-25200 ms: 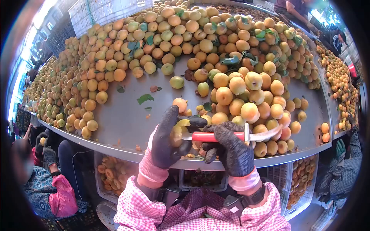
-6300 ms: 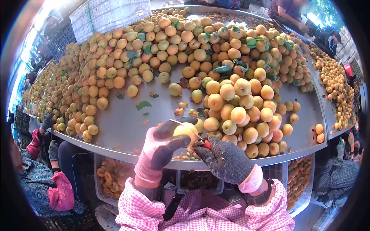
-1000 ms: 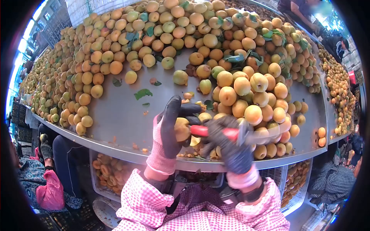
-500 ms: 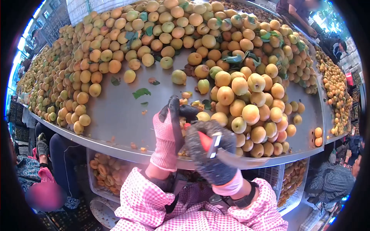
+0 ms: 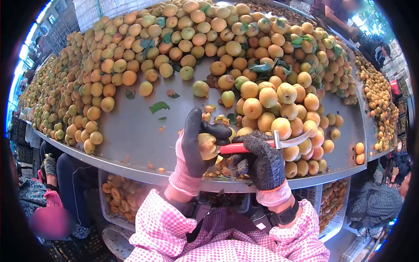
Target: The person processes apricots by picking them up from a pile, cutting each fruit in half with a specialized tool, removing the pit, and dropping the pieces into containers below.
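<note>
My left hand, in a pink glove with black palm and fingers, is closed around an apricot. Its thumb points up and its fingers curl over the fruit's far side. In my right hand, gloved in dark grey, is a red-handled knife. The handle's butt end meets the apricot, while the curved blade points right, away from it, over the piled apricots. Fruit scraps lie on the metal table under my hands.
Apricots heap along the far and left sides, with green leaves among them. Below the table edge stand crates of halved apricots and more fruit. People sit at left and right; another person stands across the table.
My right hand has moved away from me and turned, so the knife now lies crosswise with its handle end at the apricot. My left fingers have shifted, showing more of the fruit.
</note>
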A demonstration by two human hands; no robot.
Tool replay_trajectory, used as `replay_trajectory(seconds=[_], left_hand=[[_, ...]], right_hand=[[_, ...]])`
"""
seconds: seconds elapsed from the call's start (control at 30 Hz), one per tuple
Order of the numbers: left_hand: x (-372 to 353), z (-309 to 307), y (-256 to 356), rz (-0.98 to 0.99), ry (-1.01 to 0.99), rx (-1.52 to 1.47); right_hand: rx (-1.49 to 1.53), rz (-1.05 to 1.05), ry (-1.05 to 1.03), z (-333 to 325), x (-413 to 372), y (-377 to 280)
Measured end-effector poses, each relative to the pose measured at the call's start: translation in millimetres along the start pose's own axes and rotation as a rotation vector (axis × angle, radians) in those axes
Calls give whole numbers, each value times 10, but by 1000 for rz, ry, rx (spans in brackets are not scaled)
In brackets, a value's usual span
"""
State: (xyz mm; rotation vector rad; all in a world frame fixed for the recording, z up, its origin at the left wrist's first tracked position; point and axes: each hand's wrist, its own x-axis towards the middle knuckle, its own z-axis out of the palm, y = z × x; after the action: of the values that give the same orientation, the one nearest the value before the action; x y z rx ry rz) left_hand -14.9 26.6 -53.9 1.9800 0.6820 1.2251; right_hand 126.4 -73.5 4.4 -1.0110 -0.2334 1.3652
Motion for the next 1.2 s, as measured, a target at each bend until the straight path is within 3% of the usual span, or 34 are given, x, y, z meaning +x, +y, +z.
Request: replay_trajectory(seconds=[0.03, 0.13, 0.2, 0.3, 0.33, 0.4, 0.47, 0.5, 0.53, 0.67, 0.77, 0.8, 0.83, 0.87, 0.9, 0.97, 1.0, 1.07, 1.13, 1.2], left_hand=[[18, 5, -3, 21, -1, 39], [48, 53, -4, 42, 39, 184], [12, 95, -15, 13, 114, 322], [145, 124, 4, -884, 297, -743], [166, 139, 96, -949, 281, -727], [116, 87, 53, -476, 70, -220], [129, 91, 126, -62, 64, 2], [128, 74, 106, -24, 13, -28], [119, 45, 70, 12, -36, -59], [64, 42, 167, -342, -60, -255], [48, 42, 120, -7, -95, 368], [127, 82, 160, -385, -14, 50], [136, 107, 130, -596, 9, -146], [146, 133, 99, -808, 73, -332], [105, 138, -31, -858, 81, -389], [34, 91, -114, -640, 11, -237], [-7, 41, -87, -364, -62, -33], [11, -80, -41, -309, -59, -254], [59, -127, -6, -574, 22, -652], [70, -170, -1, -734, 63, -778]], right_hand=[[2, 3, -2, 9, -7, 26], [-429, -146, 88, 288, -149, 63], [-1327, -710, 94, 320, -109, 166], [-860, -665, -39, 423, -94, 287], [-956, -746, -69, 403, -79, 275], [-1360, -986, -99, 301, 12, 158], [-590, -288, -180, 184, 27, -24], [-230, -38, -46, 123, 35, -112], [-109, -22, -18, 96, 33, -112], [137, 24, 39, 20, 44, 51], [-221, -92, 93, 187, -52, 110], [-634, -295, -36, 184, -44, 159], [-1197, -593, -40, 182, -34, 207], [-1551, -908, 50, 179, -23, 254], [-1478, -951, 3, 196, -1, 235], [-1375, -1058, -87, 178, 127, 192], [-1380, -934, -65, 117, 143, 226], [-1057, -624, -86, 32, 66, 28], [-691, -411, -93, -75, -18, -212], [-585, -377, -126, -156, -27, -328]])
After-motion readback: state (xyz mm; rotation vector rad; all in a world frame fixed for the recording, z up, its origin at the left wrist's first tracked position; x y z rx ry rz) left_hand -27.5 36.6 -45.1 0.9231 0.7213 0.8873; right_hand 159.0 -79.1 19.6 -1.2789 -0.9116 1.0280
